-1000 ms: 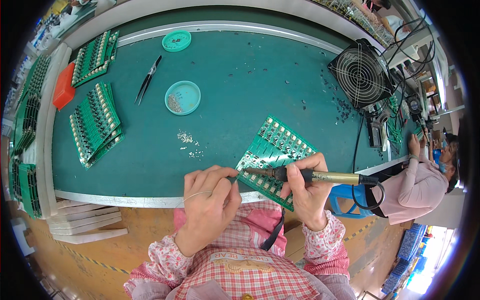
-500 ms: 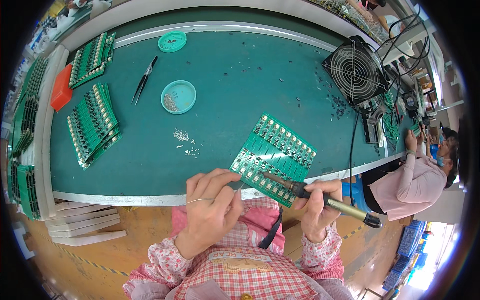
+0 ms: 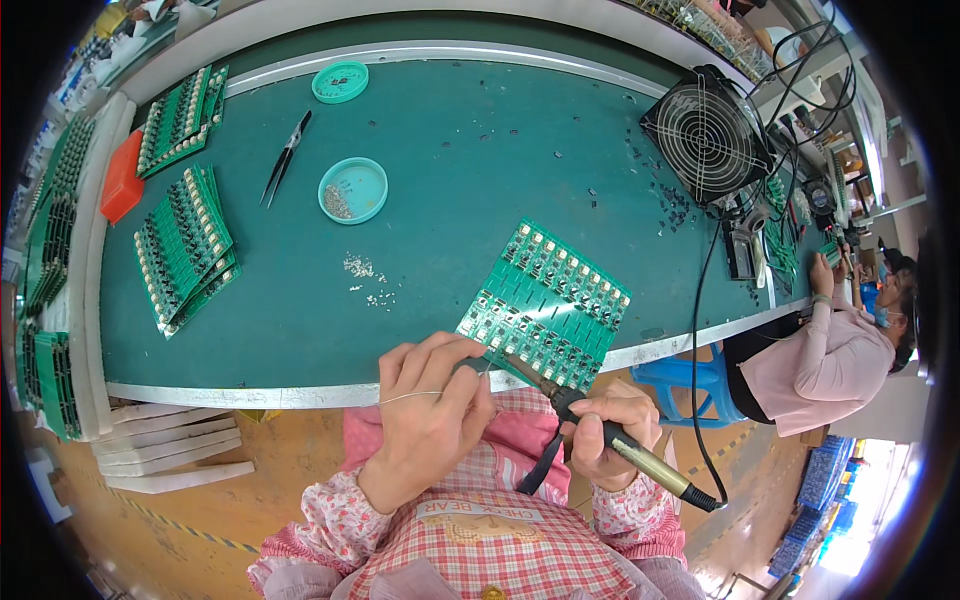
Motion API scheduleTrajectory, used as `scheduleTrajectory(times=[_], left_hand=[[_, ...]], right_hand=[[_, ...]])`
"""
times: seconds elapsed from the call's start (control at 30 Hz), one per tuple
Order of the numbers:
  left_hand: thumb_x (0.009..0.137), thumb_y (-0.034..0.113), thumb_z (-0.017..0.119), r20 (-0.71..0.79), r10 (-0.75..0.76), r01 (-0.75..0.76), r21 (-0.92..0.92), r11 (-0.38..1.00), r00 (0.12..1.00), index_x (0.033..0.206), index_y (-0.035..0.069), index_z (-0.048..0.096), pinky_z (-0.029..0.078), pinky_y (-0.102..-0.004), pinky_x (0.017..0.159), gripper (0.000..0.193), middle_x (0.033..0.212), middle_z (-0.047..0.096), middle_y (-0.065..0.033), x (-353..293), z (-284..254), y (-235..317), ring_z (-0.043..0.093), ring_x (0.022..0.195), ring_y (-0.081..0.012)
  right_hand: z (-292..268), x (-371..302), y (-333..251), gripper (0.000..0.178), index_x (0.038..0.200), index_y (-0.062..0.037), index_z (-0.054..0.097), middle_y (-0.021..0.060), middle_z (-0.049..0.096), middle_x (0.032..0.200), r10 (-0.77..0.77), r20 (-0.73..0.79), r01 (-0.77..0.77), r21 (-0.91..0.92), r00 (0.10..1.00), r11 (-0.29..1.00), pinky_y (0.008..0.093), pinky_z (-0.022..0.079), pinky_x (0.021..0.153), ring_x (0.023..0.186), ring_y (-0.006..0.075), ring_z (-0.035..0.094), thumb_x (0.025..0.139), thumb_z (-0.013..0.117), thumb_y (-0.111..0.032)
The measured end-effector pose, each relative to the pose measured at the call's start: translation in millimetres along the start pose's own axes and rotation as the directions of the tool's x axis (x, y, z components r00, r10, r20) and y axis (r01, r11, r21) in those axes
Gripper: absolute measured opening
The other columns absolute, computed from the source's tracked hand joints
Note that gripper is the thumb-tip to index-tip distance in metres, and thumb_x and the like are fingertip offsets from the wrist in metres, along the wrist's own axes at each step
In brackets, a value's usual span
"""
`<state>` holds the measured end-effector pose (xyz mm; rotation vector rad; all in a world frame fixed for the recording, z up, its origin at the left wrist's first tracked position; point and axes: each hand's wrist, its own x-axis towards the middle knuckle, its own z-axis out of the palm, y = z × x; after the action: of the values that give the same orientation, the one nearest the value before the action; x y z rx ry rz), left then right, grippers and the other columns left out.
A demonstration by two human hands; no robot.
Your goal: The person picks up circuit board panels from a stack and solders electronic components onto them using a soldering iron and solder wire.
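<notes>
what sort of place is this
Probably an electronics assembly workshop: the right hand holds a soldering iron by a green circuit board, more boards lie piled on the left of the bench, and another person sits off to the right.

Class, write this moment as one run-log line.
left hand: holds thin wire | right hand: grips soldering iron, tip by circuit board | leftward: tweezers, two round dishes
</notes>
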<state>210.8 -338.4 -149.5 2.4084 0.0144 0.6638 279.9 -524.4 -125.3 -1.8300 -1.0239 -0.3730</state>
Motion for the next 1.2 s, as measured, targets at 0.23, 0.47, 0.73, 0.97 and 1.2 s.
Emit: scheduleTrajectory(times=[0.23, 0.47, 0.73, 0.97, 1.2], left_hand=[[0.075, 0.004, 0.067, -0.001, -0.001, 0.001, 0.014, 1.0, 1.0, 0.077, 0.005, 0.056, 0.038, -0.04, 0.084, 0.011, 0.103, 0.064, -0.0041, 0, 1, 0, 0.061, 0.099, -0.0235], [0.074, 0.002, 0.067, -0.006, -0.004, 0.004, 0.02, 1.0, 1.0, 0.08, 0.006, 0.057, 0.038, -0.0395, 0.083, 0.013, 0.104, 0.063, -0.0034, -1, 2, -2, 0.061, 0.098, -0.0229], [0.073, 0.001, 0.067, -0.018, 0.009, -0.009, 0.007, 1.0, 1.0, 0.079, 0.006, 0.056, 0.038, -0.0392, 0.083, 0.013, 0.105, 0.063, -0.0035, -2, 2, -1, 0.061, 0.098, -0.0229], [0.074, 0.001, 0.066, -0.018, 0.019, -0.019, -0.005, 1.0, 1.0, 0.077, 0.005, 0.056, 0.038, -0.0396, 0.083, 0.011, 0.104, 0.064, -0.0045, -3, 0, 1, 0.061, 0.1, -0.0238], [0.074, 0.004, 0.066, -0.022, 0.031, -0.031, -0.028, 0.999, 0.999, 0.074, 0.005, 0.056, 0.037, -0.0412, 0.085, 0.01, 0.102, 0.063, -0.0053, -5, 8, 7, 0.061, 0.1, -0.0247]], right_hand=[[2, 3, 0, 0.014, 0.09, -0.002, 0.059, 0.0045, 0.063, 0.064, -0.005, 0.026, 0.006, -0.006, 1.0, 1.0, 0.0282, 0.044, 0.045, 0.047, 0.0162, 0.056, 0.08, 0.069, -0.004], [4, 5, 0, 0.027, 0.093, -0.0043, 0.062, 0.001, 0.055, 0.058, -0.208, 0.147, 0.225, -0.112, 0.967, 0.968, 0.0261, 0.041, 0.044, 0.048, 0.0152, 0.054, 0.068, 0.072, -0.002], [2, -1, -2, 0.03, 0.096, -0.0061, 0.062, -0.0019, 0.051, 0.057, -0.291, 0.26, 0.343, -0.184, 0.921, 0.921, 0.0232, 0.039, 0.044, 0.048, 0.0124, 0.052, 0.067, 0.073, -0.006], [-11, -8, -1, 0.024, 0.092, -0.0036, 0.059, 0.0012, 0.055, 0.057, -0.164, 0.088, 0.165, -0.004, 0.983, 0.986, 0.0267, 0.039, 0.043, 0.045, 0.0152, 0.051, 0.072, 0.072, -0.003], [-13, -18, -3, 0.017, 0.093, -0.0009, 0.056, 0.0056, 0.062, 0.063, 0.017, -0.015, -0.017, 0.0, 1.0, 1.0, 0.0296, 0.041, 0.043, 0.045, 0.0172, 0.053, 0.081, 0.067, -0.005]])
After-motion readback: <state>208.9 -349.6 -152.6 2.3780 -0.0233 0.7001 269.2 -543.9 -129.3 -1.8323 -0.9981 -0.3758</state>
